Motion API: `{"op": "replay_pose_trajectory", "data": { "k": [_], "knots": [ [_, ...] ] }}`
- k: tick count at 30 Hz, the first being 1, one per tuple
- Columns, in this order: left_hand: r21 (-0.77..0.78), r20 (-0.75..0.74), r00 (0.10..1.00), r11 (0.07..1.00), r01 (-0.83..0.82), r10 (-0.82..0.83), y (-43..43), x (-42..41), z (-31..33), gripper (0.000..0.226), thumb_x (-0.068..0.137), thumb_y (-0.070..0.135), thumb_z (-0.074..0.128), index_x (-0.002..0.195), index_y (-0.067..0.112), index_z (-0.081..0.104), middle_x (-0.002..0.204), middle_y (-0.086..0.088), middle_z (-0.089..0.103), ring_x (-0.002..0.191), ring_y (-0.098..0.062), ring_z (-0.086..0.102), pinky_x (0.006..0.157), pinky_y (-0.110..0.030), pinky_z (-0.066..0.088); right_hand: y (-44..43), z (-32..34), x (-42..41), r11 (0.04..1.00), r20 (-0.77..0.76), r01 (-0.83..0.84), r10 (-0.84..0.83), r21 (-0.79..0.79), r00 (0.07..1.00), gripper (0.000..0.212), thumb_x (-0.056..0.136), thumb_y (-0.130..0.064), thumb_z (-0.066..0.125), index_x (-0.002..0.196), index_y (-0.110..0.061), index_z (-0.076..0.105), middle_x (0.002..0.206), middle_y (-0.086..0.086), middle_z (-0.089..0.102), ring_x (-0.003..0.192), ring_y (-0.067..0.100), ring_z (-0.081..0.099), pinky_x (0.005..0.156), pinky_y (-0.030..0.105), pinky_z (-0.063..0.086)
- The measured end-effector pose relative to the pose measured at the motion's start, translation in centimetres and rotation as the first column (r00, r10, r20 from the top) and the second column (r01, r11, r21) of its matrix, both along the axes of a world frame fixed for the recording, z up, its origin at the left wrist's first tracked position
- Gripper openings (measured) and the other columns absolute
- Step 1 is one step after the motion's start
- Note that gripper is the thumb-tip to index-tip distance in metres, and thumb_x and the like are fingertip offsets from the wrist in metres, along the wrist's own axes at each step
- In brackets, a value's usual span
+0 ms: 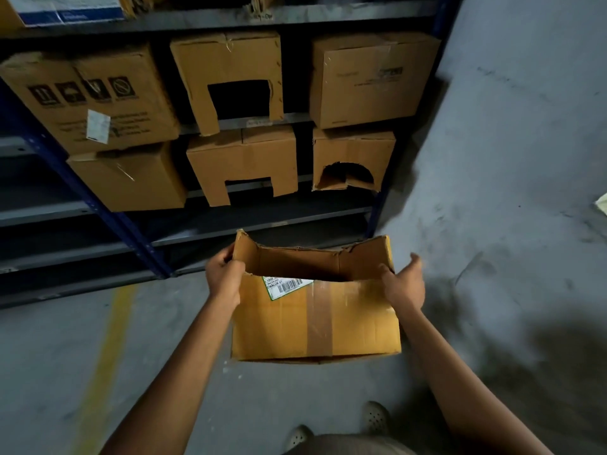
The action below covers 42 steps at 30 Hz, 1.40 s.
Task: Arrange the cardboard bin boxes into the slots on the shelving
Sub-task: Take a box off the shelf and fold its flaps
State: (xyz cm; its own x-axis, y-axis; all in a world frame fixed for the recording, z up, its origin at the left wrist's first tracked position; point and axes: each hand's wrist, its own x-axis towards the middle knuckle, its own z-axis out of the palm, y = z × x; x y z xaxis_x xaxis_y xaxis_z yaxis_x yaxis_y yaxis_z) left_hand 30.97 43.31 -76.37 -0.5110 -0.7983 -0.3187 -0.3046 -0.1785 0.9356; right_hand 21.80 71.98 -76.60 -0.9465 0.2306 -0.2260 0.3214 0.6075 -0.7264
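- Open box (279,323): brown cardboard, top open with torn rim edges. It is held out in front of the shelving (108,218), below the two filled rows and not in any slot.
- Left hand (225,279): grips the box's left wall at the top corner, thumb inside the rim and fingers curled outside.
- Right hand (404,285): holds the near right top corner, thumb over the front edge and fingers reaching past the right wall. It is blurred, so the finer finger position is unclear.
- Label (287,285): white with a green edge, stuck askew at the front rim. It carries a barcode, and "MALUR 01" seems legible; the other lines are too small.
- Tape strip (318,320): brown, running down the middle of the front face.
- Upper row: pictogram box (98,93) with four black handling symbols, faint unreadable print and a white slip (98,125); notched box (226,57) with a rectangular cut-out; printed box (371,80), text illegible.
- Lower row: plain box (131,178); second notched box (243,156); torn-hole box (353,147).
- Scrawl (261,17) on the shelf edge above, unreadable.
- Floor (49,356): grey, with a yellow line (108,339).
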Motion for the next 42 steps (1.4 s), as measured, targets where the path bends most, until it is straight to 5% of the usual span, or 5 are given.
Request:
{"op": "replay_pose_trajectory", "data": {
  "k": [3,12,17,32,42],
  "knots": [
    [0.042,0.003,1.000,0.999,-0.022,0.022,0.1,0.1,-0.2,0.062,0.079,-0.011,0.053,0.133,0.017,0.059,0.112,-0.013,0.066,0.091,-0.023,0.061,0.065,-0.028,0.049,0.2,-1.2,0.2,0.988,0.203,0.048,-0.018,-0.145,0.979,0.040,0.099,-0.038,0.051,0.124,-0.007,0.054,0.118,0.015,0.060,0.097,0.032,0.056,0.079,0.036,0.044],
    [-0.276,0.157,0.959,0.922,0.272,-0.236,2.3,-1.1,1.9,0.025,0.091,-0.004,0.046,0.108,0.000,0.064,0.068,-0.001,0.055,0.050,-0.010,0.044,0.043,-0.021,0.034,0.0,0.8,0.5,0.990,-0.034,0.119,-0.117,0.077,0.993,0.025,0.100,-0.025,0.043,0.098,-0.010,0.062,0.100,0.021,0.064,0.097,0.042,0.060,0.074,0.039,0.043],
    [-0.454,0.194,0.939,0.823,0.342,-0.284,2.4,-2.5,4.8,0.027,0.093,0.001,0.043,0.114,0.004,0.059,0.089,-0.012,0.062,0.065,-0.018,0.054,0.050,-0.026,0.035,0.5,4.9,-0.8,0.990,-0.169,0.140,-0.134,0.023,0.976,0.023,0.096,-0.023,0.044,0.080,-0.012,0.057,0.083,0.016,0.059,0.086,0.042,0.059,0.072,0.040,0.045],
    [-0.722,-0.174,0.940,0.687,0.081,-0.293,6.5,-7.5,21.2,0.005,0.094,0.012,0.053,0.096,0.011,0.058,0.074,-0.001,0.060,0.062,-0.018,0.058,0.057,-0.035,0.047,3.8,21.3,-4.7,0.950,-0.529,0.198,-0.301,-0.242,0.794,0.023,0.090,-0.019,0.047,0.076,-0.004,0.058,0.064,0.008,0.053,0.068,0.034,0.049,0.064,0.035,0.036],
    [-0.808,-0.364,0.866,0.578,-0.111,-0.342,8.8,-10.8,31.4,0.015,0.100,0.012,0.050,0.086,0.014,0.055,0.064,0.002,0.051,0.048,-0.009,0.047,0.040,-0.013,0.036,6.9,29.8,-8.2,0.914,-0.693,0.054,-0.342,-0.401,0.634,0.030,0.091,-0.022,0.049,0.071,0.000,0.052,0.058,0.007,0.047,0.053,0.022,0.042,0.054,0.033,0.032]
  ]
}}
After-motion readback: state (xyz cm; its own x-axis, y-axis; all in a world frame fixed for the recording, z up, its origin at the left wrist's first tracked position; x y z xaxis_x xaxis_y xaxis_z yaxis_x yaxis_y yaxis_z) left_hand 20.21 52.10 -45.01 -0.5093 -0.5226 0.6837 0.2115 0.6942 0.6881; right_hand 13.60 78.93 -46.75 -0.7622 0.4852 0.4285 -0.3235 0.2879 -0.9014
